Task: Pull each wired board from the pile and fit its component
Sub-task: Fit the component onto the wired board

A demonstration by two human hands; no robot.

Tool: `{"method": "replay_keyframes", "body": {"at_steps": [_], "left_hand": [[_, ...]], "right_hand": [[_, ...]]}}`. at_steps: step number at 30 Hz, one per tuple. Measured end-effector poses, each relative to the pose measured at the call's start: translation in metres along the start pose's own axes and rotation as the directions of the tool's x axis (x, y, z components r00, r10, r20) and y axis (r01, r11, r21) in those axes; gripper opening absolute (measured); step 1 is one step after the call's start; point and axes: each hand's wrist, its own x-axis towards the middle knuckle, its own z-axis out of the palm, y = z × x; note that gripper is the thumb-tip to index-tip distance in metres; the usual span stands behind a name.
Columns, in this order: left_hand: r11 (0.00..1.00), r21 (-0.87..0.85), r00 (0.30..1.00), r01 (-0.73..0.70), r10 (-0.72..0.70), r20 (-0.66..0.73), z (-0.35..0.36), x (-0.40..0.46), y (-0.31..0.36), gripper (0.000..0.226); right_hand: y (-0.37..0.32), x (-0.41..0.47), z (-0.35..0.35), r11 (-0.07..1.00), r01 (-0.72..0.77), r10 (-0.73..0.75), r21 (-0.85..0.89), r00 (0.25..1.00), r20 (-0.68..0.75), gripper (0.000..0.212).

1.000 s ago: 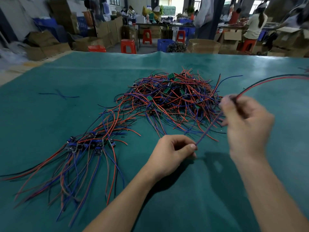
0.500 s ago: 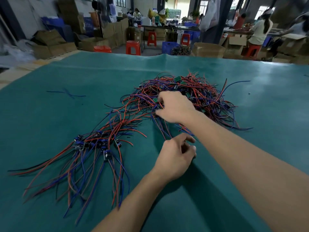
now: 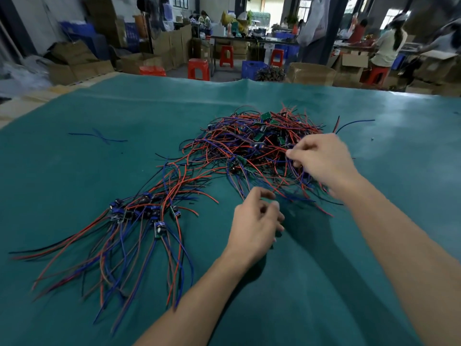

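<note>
On the green counter [image 3: 74, 183], the pile [image 3: 254, 143] of wired boards is lying ahead. The right hand [image 3: 321, 161] is pinching its wires at the near-right edge. The left hand [image 3: 254, 221] is hovering nearer, fingers loosely curled, apparently empty.

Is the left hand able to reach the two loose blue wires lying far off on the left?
Probably yes. The left hand hovers over bare green cloth, and nothing stands between it and the crossed blue wires; it would only need a long stretch.

Two hands [image 3: 254, 221], two wire heaps [image 3: 259, 148], four stools [image 3: 198, 68]
</note>
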Motion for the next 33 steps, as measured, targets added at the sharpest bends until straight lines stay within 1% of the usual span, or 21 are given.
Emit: {"method": "replay_keyframes", "body": {"at_steps": [1, 2, 3, 4, 6, 8, 10, 12, 13, 14, 16, 18, 19, 21, 22, 24, 25, 27, 28, 30, 33], "left_hand": [[0.999, -0.047, 1.000, 0.007, -0.007, -0.007, 0.000, 0.000, 0.001, 0.008], [0.997, -0.082, 1.000, 0.007, -0.008, -0.010, 0.000, 0.000, 0.002, 0.009], [0.994, -0.112, 1.000, 0.008, -0.009, -0.008, 0.000, -0.001, 0.004, 0.012], [0.990, -0.140, 1.000, 0.015, -0.016, -0.004, 0.001, -0.001, 0.006, 0.016], [0.978, -0.204, 0.999, 0.052, -0.052, 0.001, 0.002, -0.001, 0.009, 0.025], [0.960, -0.265, 0.996, 0.088, -0.092, -0.004, 0.000, 0.000, 0.010, 0.030], [0.955, -0.278, 0.994, 0.109, -0.112, 0.005, -0.002, 0.002, 0.009, 0.023], [0.951, -0.282, 0.992, 0.124, -0.124, 0.020, -0.003, 0.003, 0.009, 0.016], [0.949, -0.290, 0.992, 0.126, -0.125, 0.023, -0.004, 0.003, 0.009, 0.014], [0.946, -0.299, 0.992, 0.124, -0.124, 0.021, -0.004, 0.003, 0.009, 0.014], [0.950, -0.287, 0.993, 0.121, -0.119, 0.024, -0.004, 0.002, 0.009, 0.017], [0.965, -0.233, 0.993, 0.116, -0.105, 0.059, -0.004, 0.000, 0.008, 0.022], [0.973, -0.206, 0.992, 0.106, -0.090, 0.087, -0.004, -0.001, 0.008, 0.024], [0.984, -0.162, 0.987, 0.077, -0.053, 0.149, -0.003, -0.004, 0.009, 0.024], [0.988, -0.141, 0.984, 0.061, -0.035, 0.177, -0.003, -0.005, 0.010, 0.023], [0.995, -0.094, 0.975, 0.035, -0.013, 0.224, -0.003, -0.005, 0.010, 0.022], [0.997, -0.078, 0.970, 0.030, -0.011, 0.242, -0.003, -0.006, 0.010, 0.020], [0.998, -0.063, 0.962, 0.027, -0.009, 0.272, -0.004, -0.005, 0.010, 0.018], [0.998, -0.053, 0.959, 0.024, -0.008, 0.285, -0.004, -0.005, 0.010, 0.017], [1.000, -0.004, 0.951, 0.005, -0.003, 0.310, -0.004, -0.005, 0.009, 0.018], [0.998, 0.062, 0.936, -0.021, -0.002, 0.351, -0.004, -0.004, 0.007, 0.021]], "right_hand": [[0.001, -0.009, -0.008, 0.989, -0.045, 0.043, 0.142, 0.999, 0.016, 0.024], [0.004, -0.021, -0.015, 0.957, -0.089, 0.074, 0.275, 0.995, 0.066, 0.025], [0.007, -0.033, -0.020, 0.920, -0.127, 0.080, 0.371, 0.987, 0.139, 0.024], [0.011, -0.046, -0.023, 0.892, -0.155, 0.064, 0.425, 0.973, 0.222, 0.021], [0.018, -0.073, -0.024, 0.874, -0.204, 0.021, 0.441, 0.922, 0.386, 0.015], [0.026, -0.089, -0.016, 0.877, -0.240, -0.001, 0.416, 0.866, 0.501, 0.017], [0.034, -0.096, -0.007, 0.887, -0.242, -0.023, 0.393, 0.827, 0.561, 0.016], [0.039, -0.098, 0.000, 0.913, -0.192, -0.062, 0.359, 0.807, 0.587, 0.015], [0.041, -0.098, 0.002, 0.924, -0.166, -0.067, 0.343, 0.815, 0.576, 0.018], [0.043, -0.098, 0.004, 0.932, -0.144, -0.063, 0.332, 0.839, 0.541, 0.024], [0.048, -0.096, 0.007, 0.935, -0.117, -0.029, 0.334, 0.915, 0.403, 0.032], [0.050, -0.095, 0.011, 0.893, -0.140, 0.023, 0.428, 0.964, 0.266, 0.026], [0.049, -0.095, 0.012, 0.853, -0.160, 0.042, 0.496, 0.970, 0.241, 0.023], [0.047, -0.095, 0.015, 0.767, -0.208, 0.053, 0.607, 0.963, 0.264, 0.028], [0.046, -0.095, 0.015, 0.723, -0.236, 0.063, 0.650, 0.959, 0.277, 0.032], [0.046, -0.094, 0.013, 0.659, -0.264, 0.093, 0.704, 0.958, 0.272, 0.027], [0.047, -0.093, 0.011, 0.669, -0.247, 0.106, 0.701, 0.965, 0.239, 0.021], [0.051, -0.090, 0.007, 0.755, -0.164, 0.121, 0.634, 0.987, 0.110, 0.007], [0.055, -0.088, 0.004, 0.798, -0.121, 0.126, 0.590, 0.991, 0.033, 0.005], [0.063, -0.083, -0.003, 0.847, -0.047, 0.129, 0.529, 0.985, -0.119, 0.012], [0.071, -0.078, -0.013, 0.862, 0.001, 0.183, 0.507, 0.932, -0.314, 0.022]]}}
